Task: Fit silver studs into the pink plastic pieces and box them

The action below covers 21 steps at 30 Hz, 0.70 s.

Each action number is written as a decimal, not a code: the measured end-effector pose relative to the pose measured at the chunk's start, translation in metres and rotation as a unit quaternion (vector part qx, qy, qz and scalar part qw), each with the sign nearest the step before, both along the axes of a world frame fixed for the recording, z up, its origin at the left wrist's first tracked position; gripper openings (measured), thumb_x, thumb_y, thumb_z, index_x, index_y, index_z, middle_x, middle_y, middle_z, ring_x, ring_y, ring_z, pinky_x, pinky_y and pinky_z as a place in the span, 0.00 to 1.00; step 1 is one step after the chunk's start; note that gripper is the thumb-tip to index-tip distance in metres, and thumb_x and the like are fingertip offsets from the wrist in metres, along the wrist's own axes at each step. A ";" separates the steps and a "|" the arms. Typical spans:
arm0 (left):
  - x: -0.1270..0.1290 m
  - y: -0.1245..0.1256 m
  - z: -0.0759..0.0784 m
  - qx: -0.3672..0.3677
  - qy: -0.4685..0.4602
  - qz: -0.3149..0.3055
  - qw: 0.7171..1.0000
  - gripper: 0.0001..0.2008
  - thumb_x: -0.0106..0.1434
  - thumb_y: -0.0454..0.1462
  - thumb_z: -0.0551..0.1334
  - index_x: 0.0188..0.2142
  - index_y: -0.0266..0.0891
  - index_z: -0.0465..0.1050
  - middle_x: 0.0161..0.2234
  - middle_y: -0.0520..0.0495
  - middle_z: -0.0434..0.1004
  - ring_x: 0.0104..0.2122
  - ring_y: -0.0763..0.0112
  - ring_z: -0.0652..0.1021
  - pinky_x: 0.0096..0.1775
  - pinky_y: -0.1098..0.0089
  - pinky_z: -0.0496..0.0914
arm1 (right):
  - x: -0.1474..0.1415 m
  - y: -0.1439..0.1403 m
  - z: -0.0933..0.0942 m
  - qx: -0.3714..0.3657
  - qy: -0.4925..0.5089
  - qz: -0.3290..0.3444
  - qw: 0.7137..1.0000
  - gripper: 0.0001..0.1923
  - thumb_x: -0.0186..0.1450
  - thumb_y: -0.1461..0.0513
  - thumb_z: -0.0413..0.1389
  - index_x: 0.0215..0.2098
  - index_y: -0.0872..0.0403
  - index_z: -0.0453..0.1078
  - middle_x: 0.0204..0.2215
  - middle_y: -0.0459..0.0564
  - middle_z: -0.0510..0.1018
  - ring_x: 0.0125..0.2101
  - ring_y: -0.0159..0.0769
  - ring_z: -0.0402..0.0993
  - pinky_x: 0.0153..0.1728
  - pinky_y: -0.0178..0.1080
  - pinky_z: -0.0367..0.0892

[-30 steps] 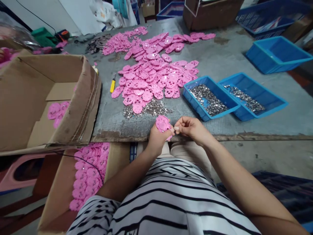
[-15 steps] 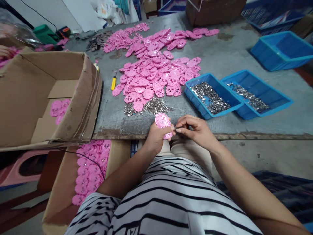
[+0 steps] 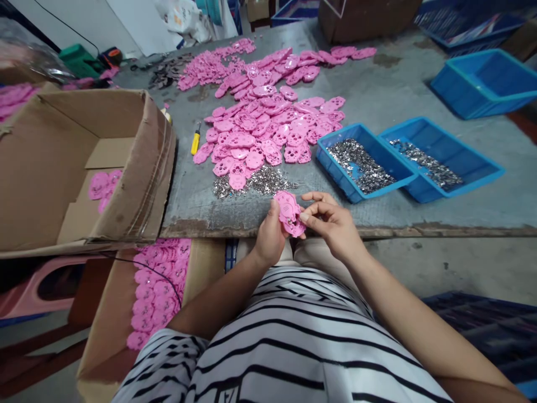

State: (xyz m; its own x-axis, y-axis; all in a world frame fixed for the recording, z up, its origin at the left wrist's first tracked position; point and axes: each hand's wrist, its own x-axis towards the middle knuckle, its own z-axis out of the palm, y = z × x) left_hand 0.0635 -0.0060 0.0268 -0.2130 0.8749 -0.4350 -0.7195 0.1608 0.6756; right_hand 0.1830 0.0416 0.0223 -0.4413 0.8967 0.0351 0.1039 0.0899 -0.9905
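My left hand point(image 3: 271, 235) grips a pink plastic casing piece point(image 3: 287, 206) at the table's front edge, thumb on its left side. A small shiny metal bit shows on the casing's lower part, beside dark holes. The thumb and index finger of my right hand point(image 3: 329, 221) are pinched together at the casing's right edge; whatever is between them is too small to make out. Just beyond my hands lies a loose heap of small metal pieces point(image 3: 268, 182), and behind it a large pile of similar pink casings point(image 3: 268, 123).
Two blue trays point(image 3: 361, 196) point(image 3: 457, 193) hold small metal pieces at the right; another blue tray point(image 3: 465, 101) stands farther back. A yellow-handled screwdriver point(image 3: 195, 143) lies left of the pile. A cardboard box point(image 3: 159, 151) stands at left, another box point(image 3: 201, 268) of pink parts below.
The pink casing has turned and shifted slightly right in my left hand, and the left thumb has moved to its left edge. My right fingertips have come against the casing.
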 end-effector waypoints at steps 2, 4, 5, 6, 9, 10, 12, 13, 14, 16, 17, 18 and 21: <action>0.001 0.000 0.000 0.003 -0.001 0.000 1.000 0.23 0.70 0.48 0.45 0.42 0.33 0.71 0.31 0.43 0.78 0.40 0.62 0.79 0.39 0.65 0.74 | -0.001 0.001 0.001 0.017 -0.010 0.006 1.000 0.11 0.56 0.57 0.62 0.20 0.53 0.72 0.40 0.53 0.74 0.51 0.44 0.66 0.49 0.46 0.62; 0.001 0.000 0.001 0.015 -0.002 0.004 1.000 0.22 0.70 0.47 0.46 0.40 0.33 0.71 0.31 0.43 0.78 0.41 0.62 0.79 0.41 0.65 0.73 | 0.000 0.002 0.002 0.030 -0.021 0.015 0.999 0.09 0.56 0.59 0.62 0.20 0.53 0.73 0.40 0.53 0.74 0.48 0.44 0.68 0.49 0.46 0.62; 0.000 0.000 0.001 0.020 -0.003 0.006 1.000 0.21 0.70 0.46 0.46 0.39 0.33 0.71 0.31 0.44 0.77 0.41 0.62 0.79 0.42 0.65 0.72 | 0.000 0.003 0.003 0.034 -0.025 0.021 0.999 0.08 0.55 0.59 0.62 0.21 0.53 0.73 0.40 0.53 0.74 0.47 0.43 0.69 0.48 0.46 0.62; 0.000 0.000 0.001 0.022 -0.004 0.008 1.000 0.20 0.70 0.46 0.47 0.39 0.33 0.71 0.31 0.44 0.77 0.41 0.63 0.78 0.43 0.66 0.72 | 0.000 0.004 0.003 0.036 -0.029 0.028 0.999 0.07 0.55 0.60 0.61 0.21 0.53 0.73 0.40 0.52 0.74 0.47 0.43 0.69 0.48 0.45 0.62; -0.001 0.000 -0.001 0.022 -0.004 0.002 1.000 0.19 0.69 0.47 0.51 0.40 0.34 0.71 0.31 0.45 0.77 0.40 0.64 0.78 0.42 0.66 0.72 | 0.002 0.006 0.004 0.044 -0.044 0.044 0.997 0.07 0.55 0.62 0.61 0.20 0.53 0.73 0.39 0.52 0.74 0.46 0.42 0.69 0.47 0.44 0.63; -0.002 0.000 -0.002 0.023 -0.001 -0.005 1.000 0.19 0.68 0.48 0.52 0.40 0.34 0.71 0.31 0.46 0.77 0.40 0.63 0.78 0.42 0.66 0.72 | 0.002 0.007 0.005 0.049 -0.049 0.048 0.996 0.07 0.55 0.62 0.60 0.20 0.53 0.72 0.39 0.52 0.74 0.46 0.42 0.69 0.47 0.44 0.63; -0.003 0.000 -0.004 0.030 0.006 -0.022 0.999 0.20 0.65 0.50 0.55 0.39 0.34 0.70 0.31 0.46 0.76 0.40 0.62 0.78 0.41 0.66 0.72 | 0.003 0.009 0.006 0.060 -0.061 0.052 0.995 0.07 0.55 0.62 0.60 0.20 0.53 0.72 0.39 0.52 0.74 0.46 0.41 0.69 0.46 0.44 0.64; -0.003 0.000 -0.006 0.036 0.010 -0.029 0.999 0.20 0.65 0.51 0.56 0.38 0.35 0.70 0.30 0.46 0.76 0.40 0.62 0.78 0.41 0.65 0.72 | 0.003 0.009 0.006 0.065 -0.066 0.054 0.994 0.07 0.55 0.63 0.60 0.19 0.53 0.72 0.38 0.52 0.73 0.46 0.41 0.69 0.45 0.43 0.64; -0.003 0.000 -0.007 0.041 0.013 -0.034 0.998 0.20 0.64 0.52 0.57 0.37 0.35 0.70 0.30 0.47 0.75 0.40 0.62 0.78 0.41 0.65 0.72 | 0.003 0.010 0.007 0.069 -0.070 0.057 0.993 0.07 0.55 0.63 0.60 0.20 0.53 0.72 0.38 0.52 0.73 0.46 0.41 0.68 0.44 0.43 0.64; -0.002 0.000 -0.008 0.049 0.018 -0.034 0.998 0.20 0.63 0.52 0.57 0.36 0.36 0.69 0.29 0.48 0.74 0.39 0.62 0.78 0.40 0.66 0.72 | 0.003 0.010 0.006 0.077 -0.075 0.062 0.992 0.07 0.55 0.63 0.60 0.20 0.53 0.72 0.36 0.52 0.73 0.46 0.42 0.68 0.44 0.43 0.65; -0.002 0.001 -0.009 0.051 0.018 -0.032 0.998 0.19 0.64 0.52 0.57 0.36 0.36 0.69 0.28 0.48 0.74 0.39 0.63 0.78 0.39 0.66 0.72 | 0.003 0.009 0.006 0.078 -0.076 0.064 0.992 0.06 0.55 0.63 0.60 0.20 0.53 0.72 0.35 0.51 0.73 0.47 0.42 0.68 0.43 0.43 0.65; -0.001 0.001 -0.009 0.052 0.016 -0.031 0.998 0.19 0.64 0.51 0.56 0.36 0.36 0.69 0.28 0.48 0.74 0.38 0.63 0.78 0.38 0.67 0.72 | 0.003 0.009 0.005 0.077 -0.075 0.063 0.992 0.06 0.55 0.63 0.60 0.21 0.53 0.71 0.35 0.52 0.73 0.46 0.42 0.68 0.43 0.42 0.65; -0.001 0.003 -0.008 0.047 -0.002 -0.056 0.997 0.20 0.67 0.50 0.52 0.37 0.35 0.68 0.27 0.46 0.74 0.33 0.64 0.78 0.32 0.69 0.72 | 0.002 0.007 0.001 0.076 -0.076 0.044 0.993 0.04 0.55 0.62 0.61 0.25 0.54 0.70 0.40 0.52 0.72 0.42 0.40 0.70 0.38 0.41 0.67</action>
